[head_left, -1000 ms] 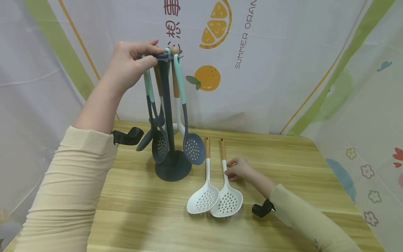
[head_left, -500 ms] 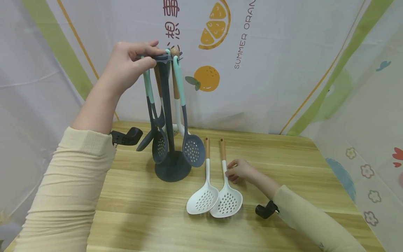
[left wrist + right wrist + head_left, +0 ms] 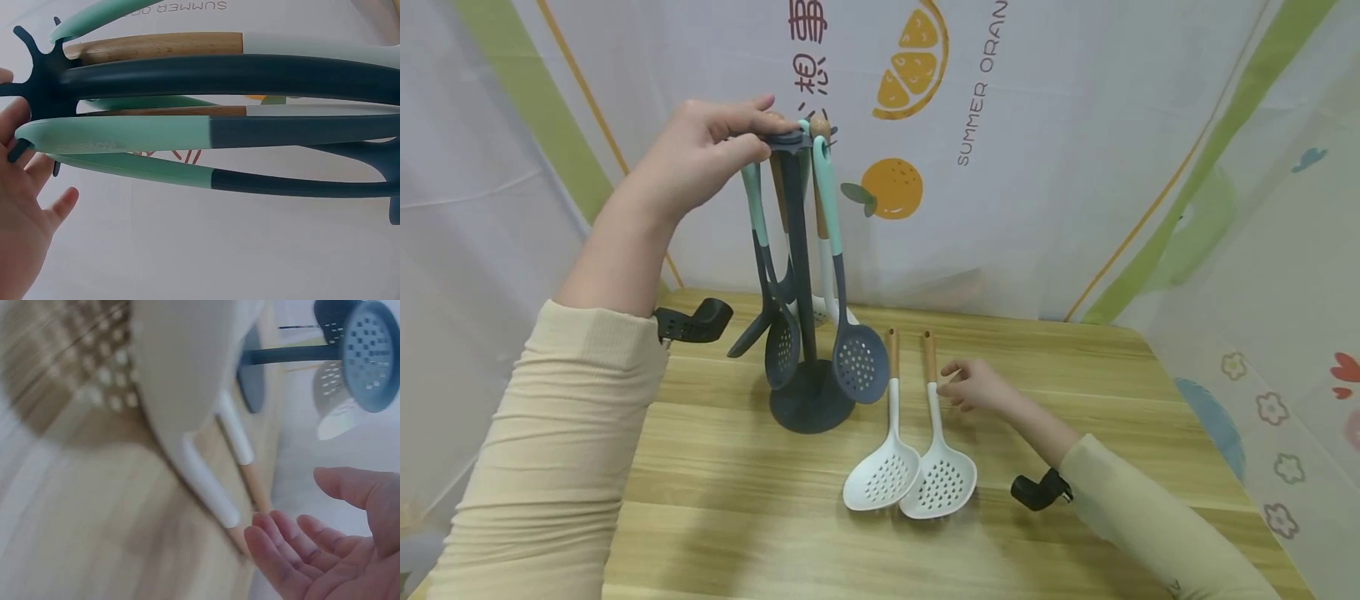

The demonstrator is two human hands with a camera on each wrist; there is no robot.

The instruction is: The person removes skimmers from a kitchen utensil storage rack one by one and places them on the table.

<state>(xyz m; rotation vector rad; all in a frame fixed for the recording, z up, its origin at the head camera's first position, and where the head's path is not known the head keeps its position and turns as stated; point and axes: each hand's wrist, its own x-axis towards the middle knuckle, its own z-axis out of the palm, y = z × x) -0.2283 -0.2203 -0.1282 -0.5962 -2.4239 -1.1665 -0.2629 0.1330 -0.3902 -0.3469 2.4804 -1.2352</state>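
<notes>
A dark utensil stand [image 3: 801,275] with a round base is hung with several kitchen tools. My left hand [image 3: 700,158] holds its top between thumb and fingers; in the left wrist view the fingers lie partly behind the hooks [image 3: 47,81]. On the table are two white slotted spoons with wooden handle ends, the left one [image 3: 883,479] slightly overlapping the right one [image 3: 943,487]. Beside the right spoon's handle, my right hand [image 3: 977,387] has loose, spread fingers. The right wrist view shows that hand [image 3: 344,550] with nothing in it.
A mint-handled slotted spoon [image 3: 861,362] hangs on the stand's right side, close above the table [image 3: 737,517]. Another dark slotted spoon [image 3: 782,350] hangs at the left. A printed white curtain [image 3: 1037,208] closes off the back and sides.
My right hand has come off the right spoon's handle and moved slightly up and away from it. The spoons lie where they were. My left hand stays on the stand, which has turned slightly.
</notes>
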